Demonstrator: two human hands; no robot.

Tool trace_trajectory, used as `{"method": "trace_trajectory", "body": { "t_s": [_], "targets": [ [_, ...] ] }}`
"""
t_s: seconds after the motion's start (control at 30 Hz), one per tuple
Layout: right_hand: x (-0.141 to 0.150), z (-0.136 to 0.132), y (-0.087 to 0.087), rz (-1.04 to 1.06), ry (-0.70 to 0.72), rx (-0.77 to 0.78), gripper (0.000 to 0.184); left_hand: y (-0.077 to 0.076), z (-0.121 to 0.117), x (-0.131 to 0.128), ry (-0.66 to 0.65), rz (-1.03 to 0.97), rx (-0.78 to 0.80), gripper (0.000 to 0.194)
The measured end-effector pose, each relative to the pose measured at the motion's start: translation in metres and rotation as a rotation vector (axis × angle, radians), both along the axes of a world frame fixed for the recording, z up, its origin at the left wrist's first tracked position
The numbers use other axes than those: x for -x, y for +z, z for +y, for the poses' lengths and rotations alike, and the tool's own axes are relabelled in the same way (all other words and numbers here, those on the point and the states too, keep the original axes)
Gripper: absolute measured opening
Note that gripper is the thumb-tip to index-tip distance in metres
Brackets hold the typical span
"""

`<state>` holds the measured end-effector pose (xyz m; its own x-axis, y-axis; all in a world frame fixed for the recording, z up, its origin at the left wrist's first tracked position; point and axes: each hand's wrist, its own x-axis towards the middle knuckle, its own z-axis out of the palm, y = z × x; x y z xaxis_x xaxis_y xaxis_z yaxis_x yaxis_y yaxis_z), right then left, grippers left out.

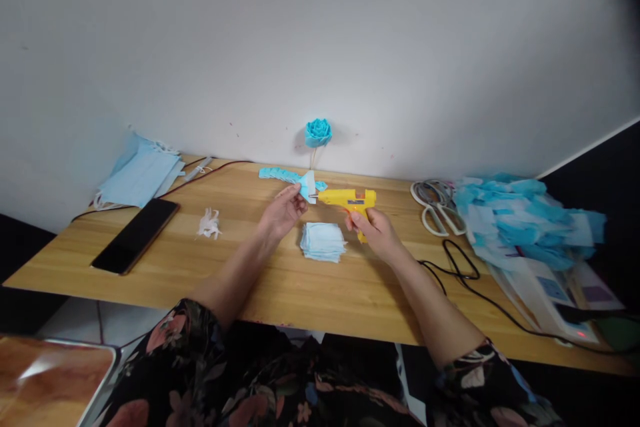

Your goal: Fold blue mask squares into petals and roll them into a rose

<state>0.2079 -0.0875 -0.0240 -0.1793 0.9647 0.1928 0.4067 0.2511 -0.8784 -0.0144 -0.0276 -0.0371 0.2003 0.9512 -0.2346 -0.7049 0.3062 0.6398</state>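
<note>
My left hand [286, 212] pinches a small folded piece of light blue mask fabric [308, 187] above the middle of the table. In my right hand [371, 230] is a yellow hot glue gun [345, 197], gripped by its handle, with its nozzle pointing left at the fabric's edge. Whether the tip touches the fabric, I cannot tell. Below them lies a stack of pale blue fabric squares [323, 242]. Behind my left hand stretches a row of folded blue pieces [277, 175]. A blue fabric flower [319, 133] on a thin stem stands against the wall.
On the left are face masks [143, 173], a black phone [135, 237] and white scraps [209, 223]. To the right lie scissors [443, 219], a heap of blue fabric [525, 220], a power strip [555, 300] with a red light, and a black cord [500, 312] across the table.
</note>
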Motion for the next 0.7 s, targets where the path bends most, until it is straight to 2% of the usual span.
{"method": "trace_trajectory", "body": {
  "t_s": [0.27, 0.37, 0.43, 0.6, 0.7],
  "targets": [
    [-0.004, -0.002, 0.002, -0.133, 0.015, -0.031, 0.044, -0.001, 0.001, -0.001, 0.056, 0.008, 0.036, 0.019],
    [-0.011, 0.0, 0.003, -0.038, 0.087, 0.07, 0.046, 0.001, 0.002, 0.001, 0.072, 0.008, 0.048, 0.015],
    [-0.014, 0.003, 0.003, 0.12, 0.091, 0.138, 0.046, 0.002, 0.003, 0.002, 0.081, -0.014, 0.046, 0.013],
    [-0.028, 0.02, 0.001, 0.574, -0.118, 0.247, 0.052, 0.0, 0.004, 0.003, 0.073, -0.054, 0.053, 0.016],
    [-0.048, 0.031, -0.001, 0.542, -0.242, 0.273, 0.055, -0.002, 0.003, 0.002, 0.043, -0.057, 0.044, 0.016]
  ]
}}
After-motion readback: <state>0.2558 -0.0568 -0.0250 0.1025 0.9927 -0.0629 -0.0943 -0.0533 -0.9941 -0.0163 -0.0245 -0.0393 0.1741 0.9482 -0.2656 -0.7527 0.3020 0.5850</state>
